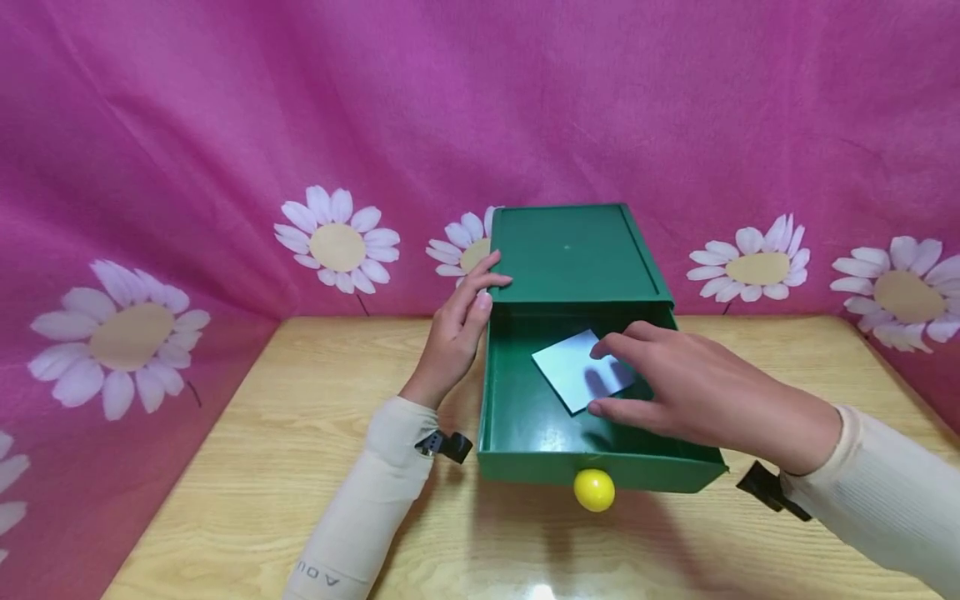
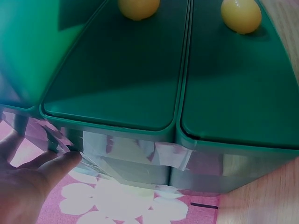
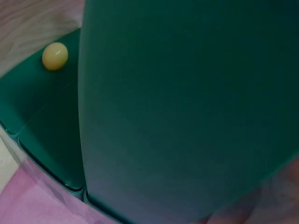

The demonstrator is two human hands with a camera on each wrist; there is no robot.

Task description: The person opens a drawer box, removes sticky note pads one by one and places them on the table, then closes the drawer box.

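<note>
Along the left side of the green cabinet (image 1: pixel 566 250), the left hand (image 1: pixel 452 335) rests, fingers extended and gripping nothing, probably to steady it. A pale square (image 1: pixel 568 368) lies inside the pulled-out drawer (image 1: pixel 521 468); above it the right hand (image 1: pixel 693 385) slants in, thumb and fingers parted, seemingly empty.

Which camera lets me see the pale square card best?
The head view: it looks down into the open green drawer, where the pale square card lies, partly covered by the right hand. Neither wrist view shows the card: the left shows green drawer fronts, and green plastic fills most of the right.
</note>
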